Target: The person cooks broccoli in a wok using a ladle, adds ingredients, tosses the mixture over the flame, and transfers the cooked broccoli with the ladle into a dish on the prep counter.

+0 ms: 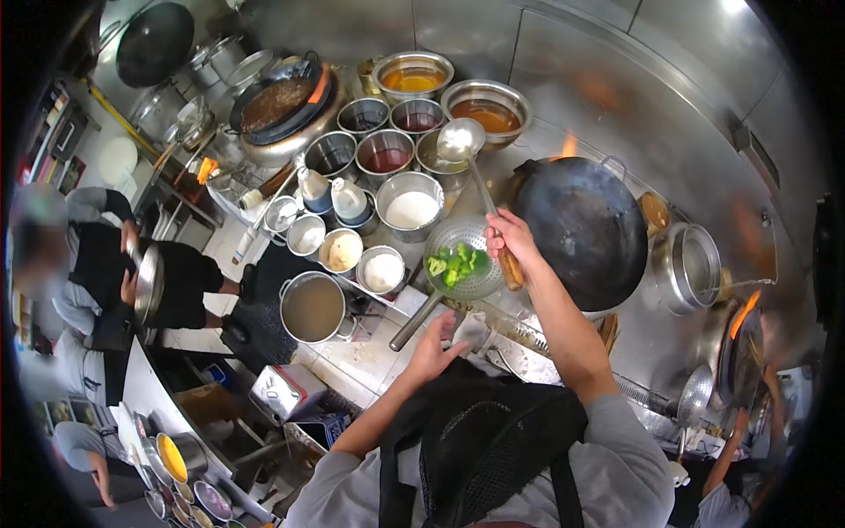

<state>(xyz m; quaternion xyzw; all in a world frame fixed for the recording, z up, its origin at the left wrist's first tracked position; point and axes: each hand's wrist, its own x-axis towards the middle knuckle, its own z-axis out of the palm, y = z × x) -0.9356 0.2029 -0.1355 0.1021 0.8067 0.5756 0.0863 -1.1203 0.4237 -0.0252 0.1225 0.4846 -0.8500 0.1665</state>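
Observation:
My right hand (512, 239) is wrapped round the handle of a ladle (461, 139), whose bowl is over the metal sauce pots. Below that hand lies a perforated strainer (480, 231) with green broccoli (455, 264) in it. My left hand (431, 347) has its fingers apart beside the strainer's handle and holds nothing. A large dark wok (585, 233) sits on the stove to the right, with a flame at its upper left edge.
White seasoning bowls (341, 250) and a pot of cloudy liquid (312, 306) stand at the left. Two bowls of orange liquid (413, 79) are at the back. A person (97, 255) holds a metal pan at far left. Another person's arm (723, 453) shows at lower right.

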